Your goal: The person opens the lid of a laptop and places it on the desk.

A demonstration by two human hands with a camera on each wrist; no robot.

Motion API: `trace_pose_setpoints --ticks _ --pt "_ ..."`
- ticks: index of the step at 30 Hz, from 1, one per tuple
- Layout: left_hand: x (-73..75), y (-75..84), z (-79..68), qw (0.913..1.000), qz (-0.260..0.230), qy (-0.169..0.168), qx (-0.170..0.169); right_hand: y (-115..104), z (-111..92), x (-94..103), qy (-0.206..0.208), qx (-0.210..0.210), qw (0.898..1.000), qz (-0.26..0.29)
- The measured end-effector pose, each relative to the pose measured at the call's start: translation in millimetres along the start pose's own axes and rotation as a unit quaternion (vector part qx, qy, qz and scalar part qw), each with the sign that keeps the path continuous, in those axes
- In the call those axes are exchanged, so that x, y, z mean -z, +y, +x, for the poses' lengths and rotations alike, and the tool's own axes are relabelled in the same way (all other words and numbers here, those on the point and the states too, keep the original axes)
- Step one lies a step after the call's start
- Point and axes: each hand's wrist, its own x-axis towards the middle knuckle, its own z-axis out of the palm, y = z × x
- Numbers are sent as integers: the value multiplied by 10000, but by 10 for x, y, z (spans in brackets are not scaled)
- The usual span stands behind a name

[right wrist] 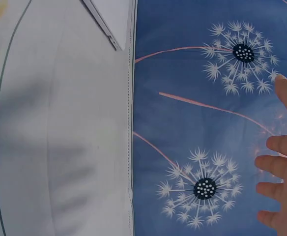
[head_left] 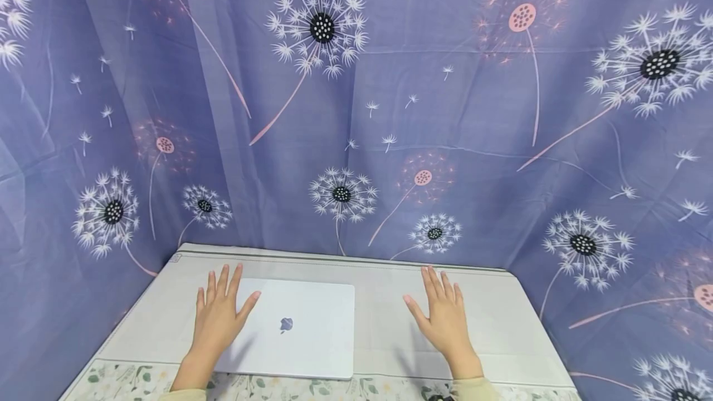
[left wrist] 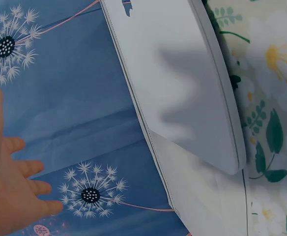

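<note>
A closed silver laptop (head_left: 317,327) with a dark apple logo lies flat on the white table cover, left of centre. My left hand (head_left: 218,313), fingers straight and spread, overlaps the laptop's left side in the head view and casts a shadow on its lid. That same hand (left wrist: 11,187) holds nothing in the left wrist view, where the laptop lid (left wrist: 183,88) lies beyond it. To the right of the laptop is my right hand (head_left: 445,320), with straight fingers and the thumb out, holding nothing. Its fingers (right wrist: 273,164) show at the right edge of the right wrist view.
A blue-purple curtain (head_left: 390,122) with dandelion prints surrounds the table at the back and sides. The white cover (head_left: 384,314) has a floral strip (head_left: 128,379) along its front edge. A small dark object (head_left: 440,397) shows at the bottom near the right sleeve.
</note>
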Motion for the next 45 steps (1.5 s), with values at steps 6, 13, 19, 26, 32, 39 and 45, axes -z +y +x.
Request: trace_pose_setpoints --ticks 6,13,19,26,32,39,45 --pt "-8 -18 -15 9999 -111 61 54 -55 14 -59 173 64 9991 373" --pt "-36 -52 -21 9989 -386 231 131 -146 29 -148 355 -21 9936 1073" --pt "-56 -116 -22 9973 -604 295 280 -232 37 -241 291 -181 9853 1673" --pt "-84 -178 -26 9954 -756 -138 579 -364 12 -342 -173 -578 9683 2425" --pt "-93 -217 -16 9915 -926 -463 784 -487 -4 -437 -516 -734 9539 2863" --pt "-121 -277 -23 9846 -1076 -922 1021 -587 -49 -583 -888 -828 9460 3007" --pt "-134 -286 -42 9757 -1118 -1332 1335 -665 -98 -662 -1216 -1021 9296 3327"
